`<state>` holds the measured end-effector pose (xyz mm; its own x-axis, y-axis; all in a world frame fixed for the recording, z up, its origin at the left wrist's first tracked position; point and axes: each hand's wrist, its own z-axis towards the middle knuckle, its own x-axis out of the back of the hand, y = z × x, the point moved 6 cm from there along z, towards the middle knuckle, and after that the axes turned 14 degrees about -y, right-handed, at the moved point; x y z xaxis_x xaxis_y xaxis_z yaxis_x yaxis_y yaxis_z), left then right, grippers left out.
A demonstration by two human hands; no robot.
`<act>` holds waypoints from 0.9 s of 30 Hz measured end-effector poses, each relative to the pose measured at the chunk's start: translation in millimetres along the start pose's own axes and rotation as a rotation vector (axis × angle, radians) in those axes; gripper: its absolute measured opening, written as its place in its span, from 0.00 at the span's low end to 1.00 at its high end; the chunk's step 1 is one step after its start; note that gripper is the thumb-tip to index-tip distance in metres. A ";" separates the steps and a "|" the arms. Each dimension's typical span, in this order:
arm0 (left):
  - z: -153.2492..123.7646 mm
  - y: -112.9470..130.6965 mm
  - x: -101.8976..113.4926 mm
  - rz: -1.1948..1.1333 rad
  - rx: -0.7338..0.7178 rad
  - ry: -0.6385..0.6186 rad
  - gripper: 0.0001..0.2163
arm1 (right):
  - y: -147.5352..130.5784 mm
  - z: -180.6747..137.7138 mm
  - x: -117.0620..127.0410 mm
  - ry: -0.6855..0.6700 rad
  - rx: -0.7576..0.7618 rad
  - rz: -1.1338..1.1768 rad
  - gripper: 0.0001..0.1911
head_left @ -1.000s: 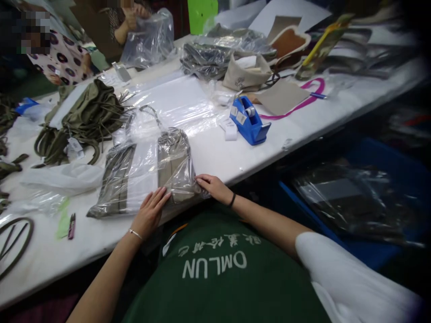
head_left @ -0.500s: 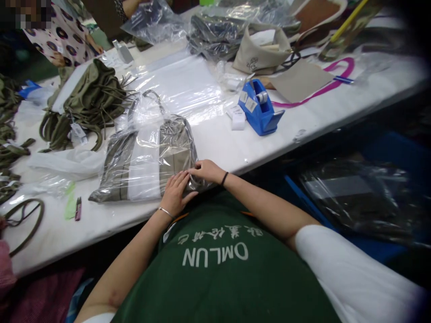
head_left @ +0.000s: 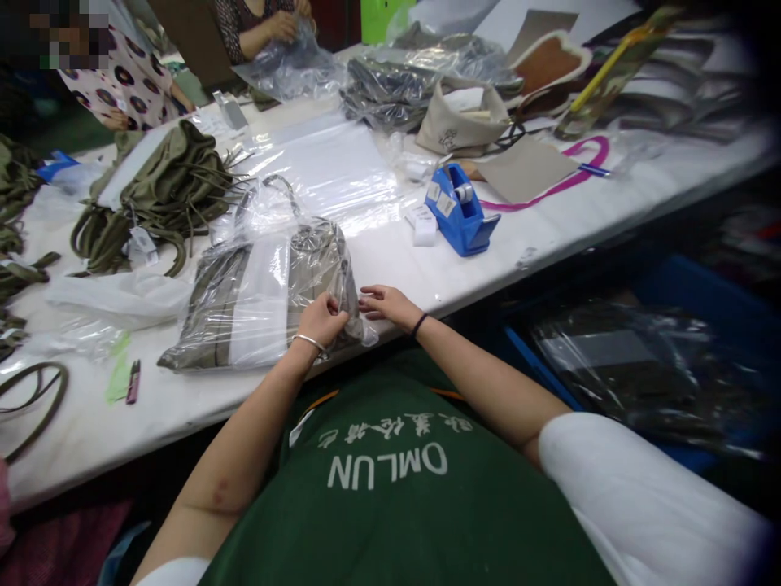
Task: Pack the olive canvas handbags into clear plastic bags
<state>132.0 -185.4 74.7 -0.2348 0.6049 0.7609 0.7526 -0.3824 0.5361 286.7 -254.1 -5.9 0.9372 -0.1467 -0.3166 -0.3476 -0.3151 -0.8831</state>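
1. Wrapped bag (head_left: 302, 273) is set at the table edge (head_left: 183, 419).
2. Its plastic (head_left: 364, 330) is pinched by the left hand (head_left: 322, 319).
3. Right hand (head_left: 390, 306) is held half-open, empty.
4. Tabletop (head_left: 390, 259) is exposed toward the tape dispenser (head_left: 460, 213).

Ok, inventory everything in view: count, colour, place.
Wrapped bag: 1, olive with white band, table's near edge
Tape dispenser: 1, blue, right of bag
Pouch: 1, beige, beyond dispenser
Flat strap: 1, magenta, right of dispenser
Pen: 1, blue, across strap
Sheet: 1, grey-brown, by the strap
Bundle: 1, olive, beyond bag, left
Plastic sleeves: uncountable, clear, mid-table
Wrapped goods: uncountable, olive, table's far side
Strap loop: 1, olive, table's left end
Bin: 1, blue, below table, right
Table: 1, white, centre
Co-workers: 2, patterned tops, across table
Smaller items: uncounted, mixed, around table
Apron: 1, green, on wearer
Left hand: 1, silver bracelet, pinching wrap at bag's right end
Right hand: 1, black wristband, fingers extended beside that end
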 end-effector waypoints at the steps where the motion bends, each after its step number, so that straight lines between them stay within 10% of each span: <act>1: -4.2 -0.2 6.2 -0.031 -0.014 0.030 0.05 | -0.3 0.5 -5.0 -0.052 -0.020 0.035 0.18; 5: -25.5 6.7 19.3 0.015 -0.053 0.122 0.05 | 6.9 4.5 -37.3 -0.256 -0.098 0.041 0.17; 13: -51.2 40.6 -9.0 0.695 -0.163 0.210 0.06 | 7.2 4.3 -59.6 -0.017 0.093 -0.290 0.09; 17: -50.9 31.6 -20.5 0.676 -0.205 0.189 0.05 | 18.0 -8.4 -61.7 -0.188 -0.016 0.087 0.15; 27: -113.6 -0.9 -34.7 0.540 -0.589 0.322 0.33 | 4.7 -1.9 -70.6 -0.081 0.010 -0.105 0.08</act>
<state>69.5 -285.4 89.3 -0.1667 0.0422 0.9851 0.3908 -0.9144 0.1053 218.8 -247.1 13.0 0.9679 -0.0374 -0.2485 -0.2474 -0.3153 -0.9162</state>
